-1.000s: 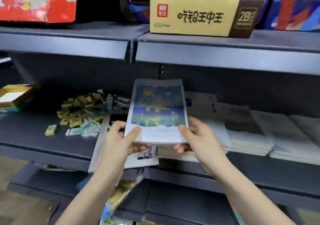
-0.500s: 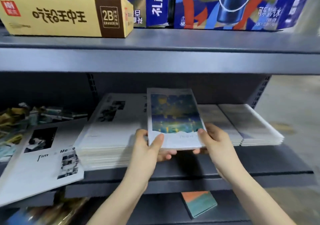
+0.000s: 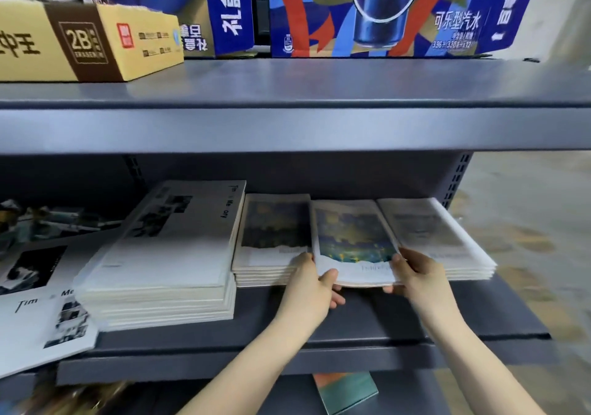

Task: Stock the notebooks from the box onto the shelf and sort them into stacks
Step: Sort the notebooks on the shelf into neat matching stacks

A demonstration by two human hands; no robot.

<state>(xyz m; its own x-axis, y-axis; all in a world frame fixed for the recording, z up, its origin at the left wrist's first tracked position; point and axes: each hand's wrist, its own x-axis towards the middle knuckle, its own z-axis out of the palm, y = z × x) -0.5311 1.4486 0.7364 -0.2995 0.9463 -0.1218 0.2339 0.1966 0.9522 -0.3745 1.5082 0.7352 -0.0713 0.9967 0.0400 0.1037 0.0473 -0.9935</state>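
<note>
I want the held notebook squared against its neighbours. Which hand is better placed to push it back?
Probably the right hand: it grips the blue-and-yellow notebook at its near right corner, while the left hand supports it from beneath.

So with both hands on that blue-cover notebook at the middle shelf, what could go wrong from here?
The blue-cover notebook overlaps the right stack while the matching stack lies to its left; it could get sorted wrongly. Only the left hand and right hand pinch its near edge, so it may sag or slip. The loose notebook overhanging the shelf edge might fall.
</note>
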